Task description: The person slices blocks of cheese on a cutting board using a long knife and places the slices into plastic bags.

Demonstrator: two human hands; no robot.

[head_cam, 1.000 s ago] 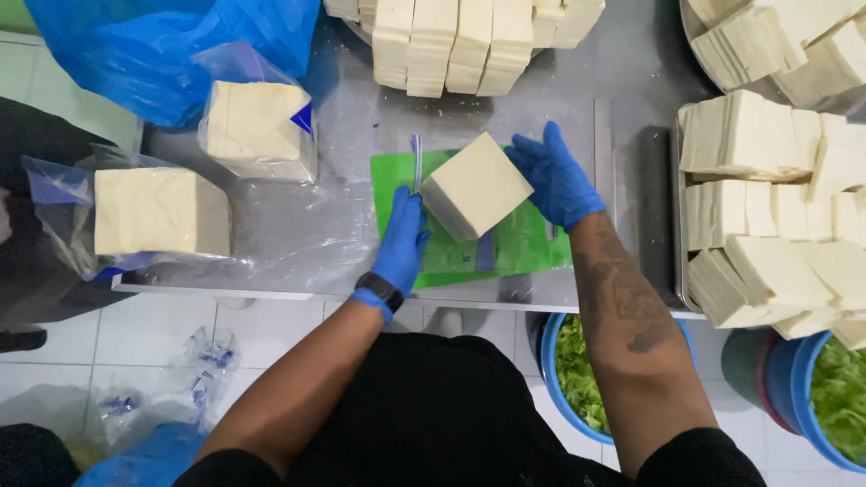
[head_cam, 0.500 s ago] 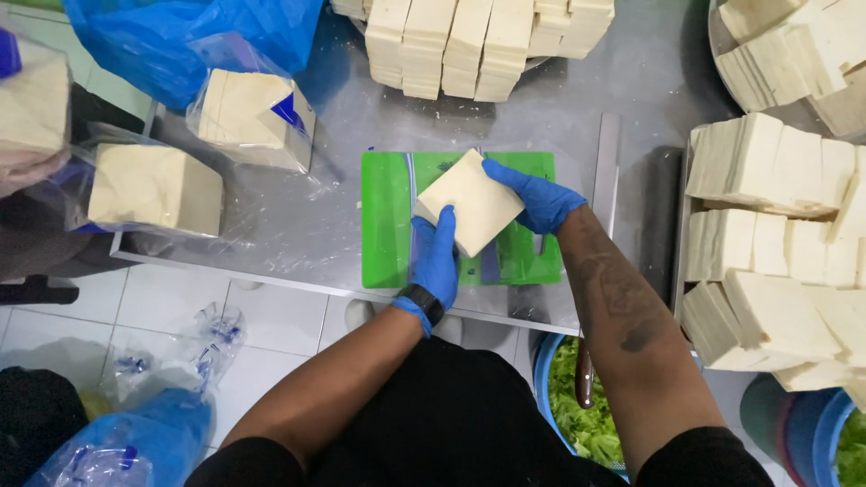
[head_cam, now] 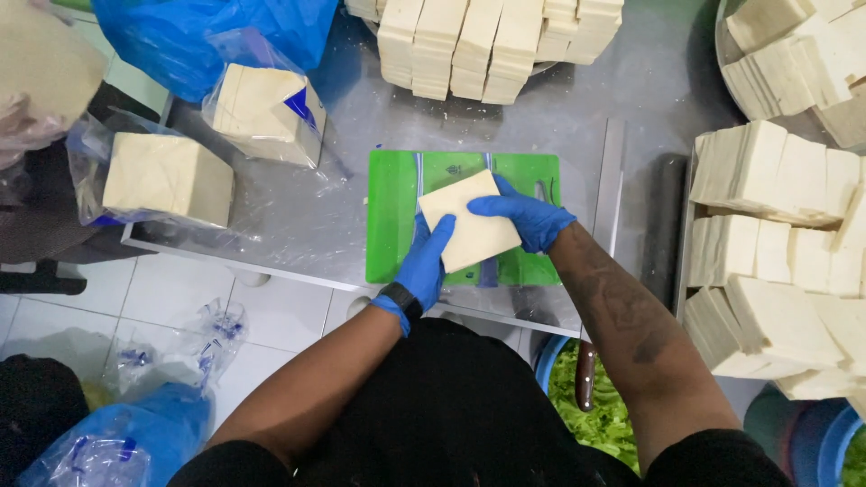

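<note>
left hand (head_cam: 427, 261) — grip clamps near-left edge of tofu block (head_cam: 469, 231) | right hand (head_cam: 523, 216) — grip pressed over far-right corner, steadying it | block flat on green cutting board (head_cam: 392, 216), mid tabletop (head_cam: 298, 225) | cut slabs (head_cam: 767, 234) stacked right, bagged blocks (head_cam: 167, 179) left
</note>
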